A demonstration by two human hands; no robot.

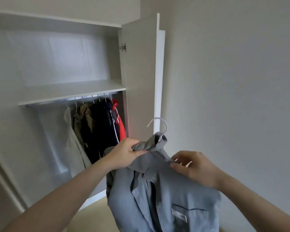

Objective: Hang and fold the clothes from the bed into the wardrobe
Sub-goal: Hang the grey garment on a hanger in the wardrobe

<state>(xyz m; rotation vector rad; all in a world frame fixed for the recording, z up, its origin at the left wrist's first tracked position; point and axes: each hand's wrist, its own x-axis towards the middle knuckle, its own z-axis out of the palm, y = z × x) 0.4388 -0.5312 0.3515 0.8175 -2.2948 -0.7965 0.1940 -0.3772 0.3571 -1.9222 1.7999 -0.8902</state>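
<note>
Several garments [97,121] already hang on the wardrobe rail [70,99] (bed unseen), while the left hand [124,154] grips the blue shirt [157,195] collar on its hanger [159,126], right hand [194,166] pinching the shoulder, not yet hung

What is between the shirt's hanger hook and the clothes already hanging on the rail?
In the head view, only the open wardrobe door's lower part stands between the hanger hook and the hanging clothes.

Plain white wall [233,81] right. Pale floor [94,218] near, below. Soft daylight patch on far white panel [65,56], left. Door frame edge [0,173] far left.
</note>
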